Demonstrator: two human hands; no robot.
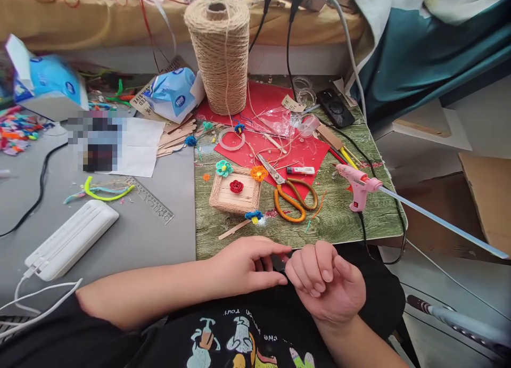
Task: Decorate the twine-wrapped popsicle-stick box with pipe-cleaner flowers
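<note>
Both hands are held at the table's front edge, above the lap. My left hand (253, 264) reaches sideways with thumb and index finger apart and holds nothing I can see; its other fingers are partly hidden. Close beside its fingertips, my right hand (331, 283) is turned palm up with its fingers curled in, and nothing shows in it. Just beyond them sits a small twine-wrapped box (235, 200) with a red rose (236, 186) on top and yarn flowers at three corners. A wooden stick (233, 230) lies before it, and open scissors (293, 195) lie to its right.
A pink glue gun (357, 186) with a long glue stick rests at the right edge. Behind stand a big twine spool (219, 59) and tissue packs (171, 93). Red sheets (275, 155) lie mid-table; a white power bank (74, 239) and clear ruler (149, 200) lie left.
</note>
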